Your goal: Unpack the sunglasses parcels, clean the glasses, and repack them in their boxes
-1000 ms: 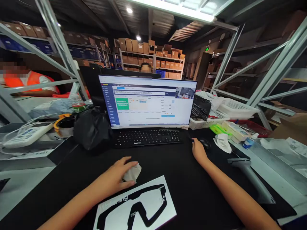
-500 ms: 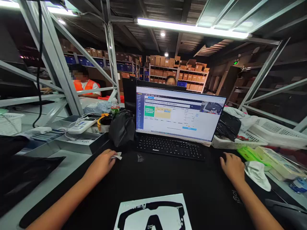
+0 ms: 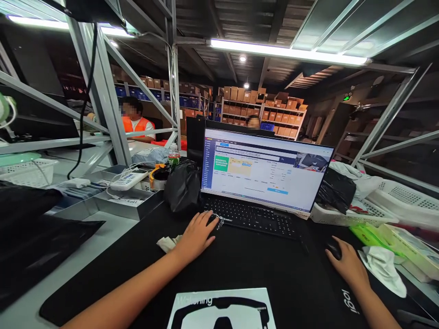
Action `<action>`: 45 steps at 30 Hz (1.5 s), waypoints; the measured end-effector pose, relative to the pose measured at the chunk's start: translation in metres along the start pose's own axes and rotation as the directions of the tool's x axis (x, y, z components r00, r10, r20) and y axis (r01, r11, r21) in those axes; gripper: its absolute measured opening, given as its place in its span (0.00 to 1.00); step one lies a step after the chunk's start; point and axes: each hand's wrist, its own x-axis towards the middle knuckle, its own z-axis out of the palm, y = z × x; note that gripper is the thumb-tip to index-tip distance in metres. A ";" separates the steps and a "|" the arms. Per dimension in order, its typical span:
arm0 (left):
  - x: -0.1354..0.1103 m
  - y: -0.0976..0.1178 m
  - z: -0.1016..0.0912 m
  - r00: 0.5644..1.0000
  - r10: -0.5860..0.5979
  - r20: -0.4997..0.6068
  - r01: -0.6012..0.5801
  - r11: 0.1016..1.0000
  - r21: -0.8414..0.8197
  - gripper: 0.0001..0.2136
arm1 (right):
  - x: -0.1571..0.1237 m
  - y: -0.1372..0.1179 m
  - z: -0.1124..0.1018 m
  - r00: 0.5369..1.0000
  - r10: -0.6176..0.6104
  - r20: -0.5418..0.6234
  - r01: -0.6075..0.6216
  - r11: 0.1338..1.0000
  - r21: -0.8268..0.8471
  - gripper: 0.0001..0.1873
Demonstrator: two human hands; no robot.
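My left hand [image 3: 197, 235] reaches over the black mat, its fingers stretched out by the lower left edge of the black keyboard [image 3: 254, 217]. Close to its fingertips lies a small shiny clear scrap [image 3: 220, 222]; whether I touch it I cannot tell. A crumpled white tissue [image 3: 168, 243] rests on the mat beside that wrist. My right hand [image 3: 348, 260] is curled over a black mouse [image 3: 333, 249], to the right of the keyboard. Behind the keyboard a monitor [image 3: 254, 178] shows a web page. A white box [image 3: 252, 297] with a printed picture of glasses lies in front of me.
At left stand a black plastic bag [image 3: 183, 185] and a grey tray [image 3: 137, 208] with a white device. White baskets [image 3: 401, 196], a green packet [image 3: 368, 237] and a white cloth [image 3: 386, 269] are at right. A person in an orange vest [image 3: 139, 125] sits beyond the frame.
My left hand has let go of the white tissue and moved right to the keyboard's edge. My right hand stays at the mouse. The whole view has shifted slightly.
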 end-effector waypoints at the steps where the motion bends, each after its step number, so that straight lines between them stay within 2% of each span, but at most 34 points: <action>1: 0.007 0.005 0.003 1.000 0.021 0.014 -0.021 1.000 0.010 0.25 | -0.001 0.000 -0.001 1.000 -0.006 0.002 0.006 1.000 0.012 0.38; 8: 0.053 0.026 0.024 0.995 0.049 0.091 -0.059 0.992 0.114 0.28 | -0.008 0.001 -0.003 0.995 -0.072 0.076 0.066 0.995 0.081 0.33; 11: 0.060 0.026 0.024 0.996 0.024 0.091 -0.039 0.986 0.161 0.23 | -0.009 0.003 -0.002 0.989 -0.110 0.099 0.100 0.989 0.107 0.31; 14: 0.062 0.029 0.023 0.997 0.020 0.072 -0.033 0.983 0.180 0.19 | -0.008 0.007 0.002 0.992 -0.103 0.074 0.095 0.990 0.106 0.32; 18: 0.072 0.043 0.027 0.994 0.094 0.060 -0.101 0.986 0.132 0.15 | -0.006 0.012 0.007 0.994 -0.091 0.054 0.086 0.992 0.091 0.32; 23: 0.089 0.054 0.037 0.983 0.178 0.039 -0.179 0.984 0.025 0.19 | -0.006 0.014 0.010 0.995 -0.098 0.025 0.095 0.992 0.085 0.29; 30: 0.089 0.036 0.046 1.000 -0.014 0.005 0.014 1.000 0.026 0.19 | -0.005 0.013 0.012 0.994 -0.107 0.019 0.106 0.993 0.046 0.28; 37: 0.081 0.037 0.032 0.985 -0.155 0.075 0.139 0.973 0.185 0.15 | -0.006 0.014 0.012 0.993 -0.108 0.047 0.108 0.994 0.001 0.28; 41: 0.080 0.039 0.014 0.972 -0.196 0.128 0.156 0.950 0.269 0.15 | -0.007 0.012 0.010 0.993 -0.097 0.061 0.098 0.995 -0.007 0.27; 45: 0.078 0.034 -0.003 0.965 -0.194 0.178 0.137 0.948 0.287 0.16 | -0.006 0.010 0.009 0.994 -0.099 0.038 0.100 0.995 -0.005 0.29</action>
